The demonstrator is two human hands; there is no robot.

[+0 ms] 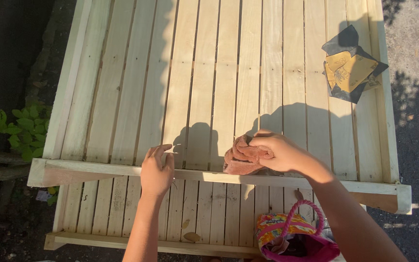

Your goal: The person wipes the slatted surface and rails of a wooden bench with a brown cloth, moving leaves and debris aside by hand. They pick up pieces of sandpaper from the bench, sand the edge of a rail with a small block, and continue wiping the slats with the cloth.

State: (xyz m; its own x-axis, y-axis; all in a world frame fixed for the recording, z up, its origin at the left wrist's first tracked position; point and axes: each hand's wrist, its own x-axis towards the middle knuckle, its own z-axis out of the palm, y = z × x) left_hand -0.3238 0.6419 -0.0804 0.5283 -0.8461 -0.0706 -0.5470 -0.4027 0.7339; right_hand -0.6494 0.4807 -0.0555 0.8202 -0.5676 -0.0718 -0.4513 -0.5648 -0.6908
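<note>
A pale wooden slatted frame (219, 73) lies flat before me, with a raised front rail (98, 171) across it. My right hand (277, 151) is closed around a crumpled brownish-pink cloth (241, 157) pressed against the slats just behind the rail. My left hand (157, 170) rests flat, fingers together, on the front rail and slats, holding nothing.
Folded sheets of sandpaper (350, 68), dark and tan, lie on the slats at the far right. A pink and floral bag (297, 237) with a rope handle sits on the lower shelf at the bottom right. Green leaves (23, 128) grow at the left; paved ground lies on the right.
</note>
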